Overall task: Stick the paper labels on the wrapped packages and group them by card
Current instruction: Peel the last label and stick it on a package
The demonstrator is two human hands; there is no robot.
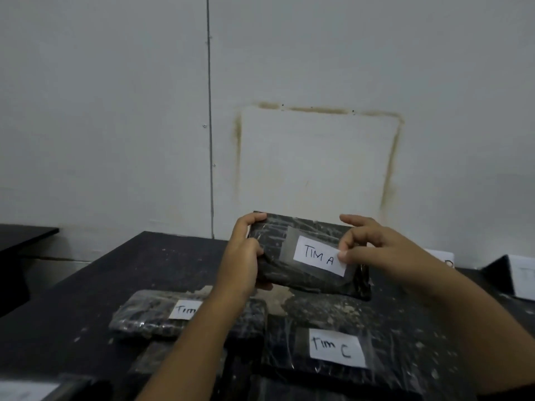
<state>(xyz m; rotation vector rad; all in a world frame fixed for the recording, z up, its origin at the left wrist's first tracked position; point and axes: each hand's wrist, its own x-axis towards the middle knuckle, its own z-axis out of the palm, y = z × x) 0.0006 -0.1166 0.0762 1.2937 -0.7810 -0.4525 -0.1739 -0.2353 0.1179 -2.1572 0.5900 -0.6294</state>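
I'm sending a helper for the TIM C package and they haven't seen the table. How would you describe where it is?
Start at the dark table against the white wall. On its near edge, right of the person's left forearm, lies a flat black wrapped package. Its white label reads "Tim C", whereas the package held up in both hands says "TIM A" and the left one's label is half hidden.

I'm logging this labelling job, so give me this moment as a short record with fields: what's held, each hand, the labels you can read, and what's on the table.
held item: wrapped package, lifted above the table
left hand: grips the package's left end
right hand: fingertips press the right end of the label
label on held package: TIM A label
front right package: TIM C label
front left package: label starts "Tim", the rest hidden by the left forearm
far right: white cards, text unreadable
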